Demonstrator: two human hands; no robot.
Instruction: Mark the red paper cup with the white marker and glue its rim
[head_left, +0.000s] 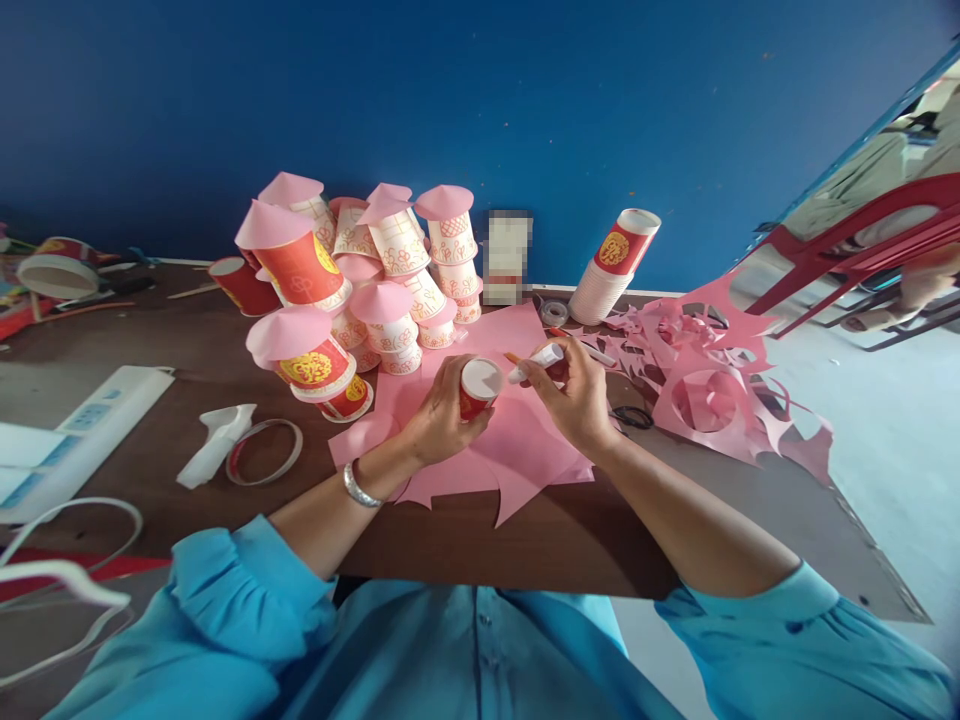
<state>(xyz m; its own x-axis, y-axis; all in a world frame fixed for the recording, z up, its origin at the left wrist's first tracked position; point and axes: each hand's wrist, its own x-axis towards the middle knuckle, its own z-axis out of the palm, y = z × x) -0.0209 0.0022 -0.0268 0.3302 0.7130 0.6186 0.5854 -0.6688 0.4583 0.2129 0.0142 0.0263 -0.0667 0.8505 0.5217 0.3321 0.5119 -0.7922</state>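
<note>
My left hand (444,418) is wrapped round a small red paper cup (477,392), its pale round end facing up. In my right hand (577,395) is a white glue bottle (546,357), tilted with its tip pointing left, close to the cup's right side. Both hands are over pink paper sheets (525,440) on the brown table (480,545). Left of them stand several stacked paper cups topped with pink cones, such as a red one (300,268) and a white patterned one (400,238).
A cup stack (600,290) stands at the back right beside a tape roll (555,313). Pink paper scraps (705,380) cover the right side. At left lie a hot glue gun-like white object (217,440), a ring of tape (264,452) and a power strip (97,430).
</note>
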